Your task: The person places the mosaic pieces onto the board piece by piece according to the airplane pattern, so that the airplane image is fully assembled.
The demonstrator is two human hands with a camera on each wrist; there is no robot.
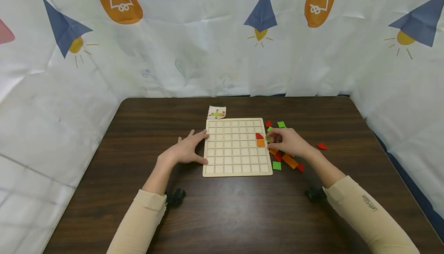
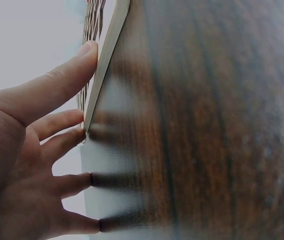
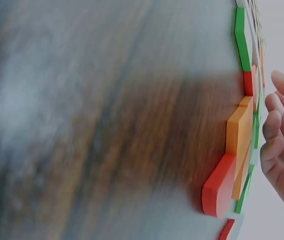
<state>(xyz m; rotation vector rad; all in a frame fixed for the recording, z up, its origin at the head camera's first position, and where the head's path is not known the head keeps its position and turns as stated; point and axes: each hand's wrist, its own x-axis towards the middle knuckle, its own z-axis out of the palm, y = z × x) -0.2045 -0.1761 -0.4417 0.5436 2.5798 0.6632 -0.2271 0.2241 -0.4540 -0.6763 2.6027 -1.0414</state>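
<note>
A pale wooden grid board [image 1: 232,153] lies on the table. In its right-hand columns sit a red curved-edge piece [image 1: 259,136] and, just below, an orange square [image 1: 261,143]. My left hand [image 1: 184,150] spreads its fingers along the board's left edge; in the left wrist view the thumb [image 2: 66,80] touches that edge. Just right of the board, my right hand [image 1: 290,142] hovers over loose pieces, thumb and index apart and the other fingers loosely bent. The right wrist view shows nothing between its fingers [image 3: 273,125]. Part of the pile is hidden beneath this hand.
Beside the board lie a green square [image 1: 276,165], an orange piece [image 1: 290,161], a red piece [image 1: 300,167] and several others. One red piece [image 1: 322,146] lies farther right. A small picture card [image 1: 216,112] touches the board's top left. The dark table [image 1: 236,215] meets a hanging curtain behind.
</note>
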